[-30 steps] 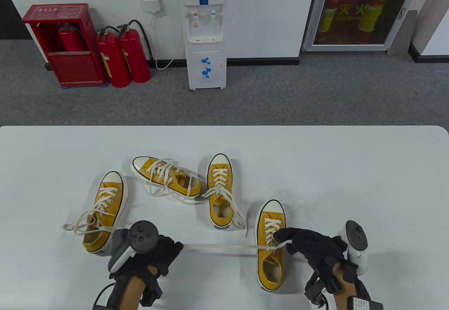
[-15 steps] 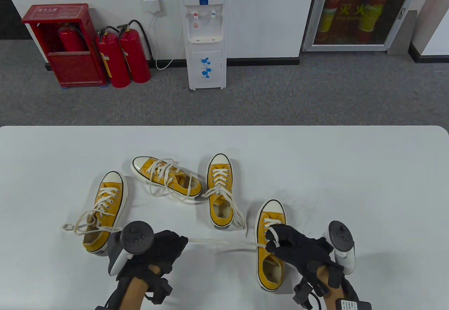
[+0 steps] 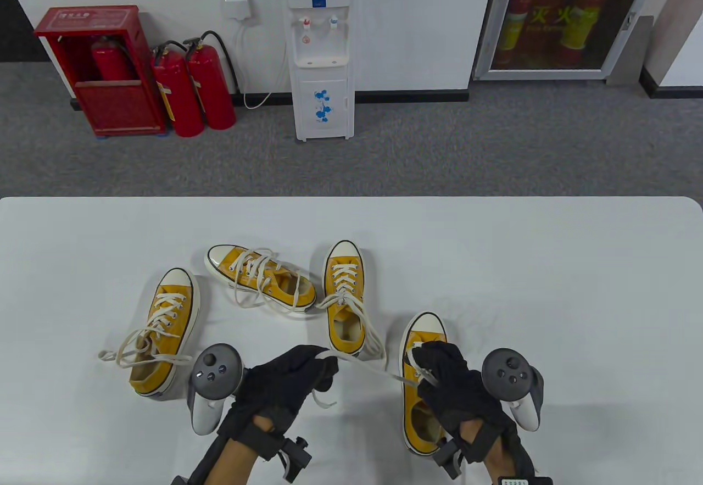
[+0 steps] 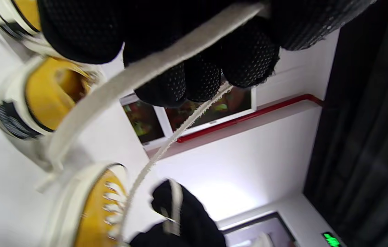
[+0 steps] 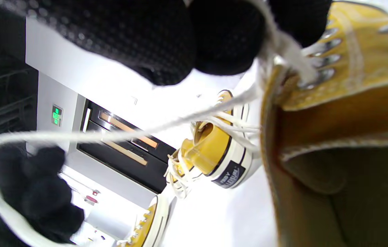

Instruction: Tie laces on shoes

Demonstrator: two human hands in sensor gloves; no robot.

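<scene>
Four yellow sneakers with white laces lie on the white table [image 3: 549, 265]. My right hand [image 3: 427, 363] hovers over the nearest shoe [image 3: 424, 327] at the front right and pinches one lace [image 3: 418, 365] just above the eyelets. My left hand [image 3: 325, 368] grips the other lace [image 3: 362, 364], which runs up and left from the shoe, its loose end [image 3: 324, 401] dangling below the fist. In the left wrist view the lace [image 4: 139, 79] crosses my curled fingers [image 4: 194, 82]. In the right wrist view my fingers [image 5: 221, 41] hold lace [image 5: 285, 46] over the shoe's opening [image 5: 334, 137].
Three other sneakers lie behind and to the left: one [image 3: 165, 325] at the left, one [image 3: 261, 279] on its side, one [image 3: 344, 298] in the middle with loose lace ends trailing toward the near shoe. A water dispenser [image 3: 321, 51] and fire extinguishers [image 3: 192, 89] stand beyond the table.
My left hand has moved right and away from me toward the near shoe, lifting its lace, which now slopes instead of lying taut and level. My right hand has shifted left over the shoe.
</scene>
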